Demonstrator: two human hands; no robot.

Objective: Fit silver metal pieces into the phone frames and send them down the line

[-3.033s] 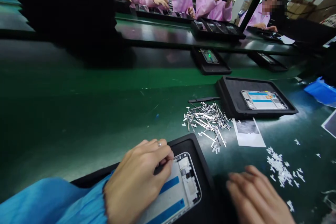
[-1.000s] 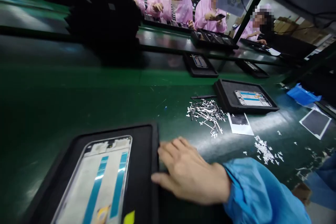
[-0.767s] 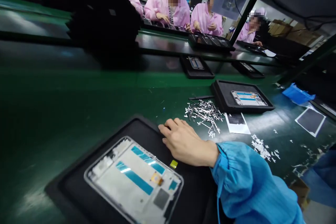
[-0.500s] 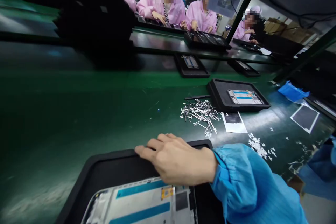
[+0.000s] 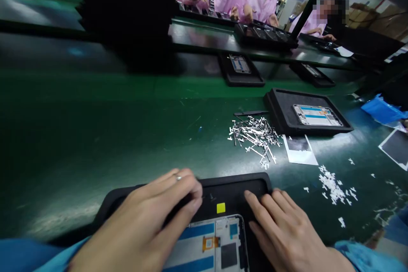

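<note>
Steadying the black tray (image 5: 242, 185) looks like our step, phone frame (image 5: 195, 249) lying inside. Our left hand (image 5: 149, 216) curls over the tray's left part, can't tell if it's pinching anything; our right hand (image 5: 283, 225) spreads loosely over its right edge. Next move probably calls for a light touch.

Inside the near tray (image 5: 237, 182) lie a frame (image 5: 197, 247) and, towards the tray's back edge, a tab (image 5: 221, 208). The left hand (image 5: 143, 221) is over the near tray's left part, the right hand (image 5: 287, 229) over its right edge. Behind its back right corner lie strips (image 5: 255, 133), a tool (image 5: 251, 113) farther back. Behind it rightward are a card (image 5: 302, 158) and a second tray (image 5: 282, 108); bits (image 5: 333, 183) lie right.
</note>
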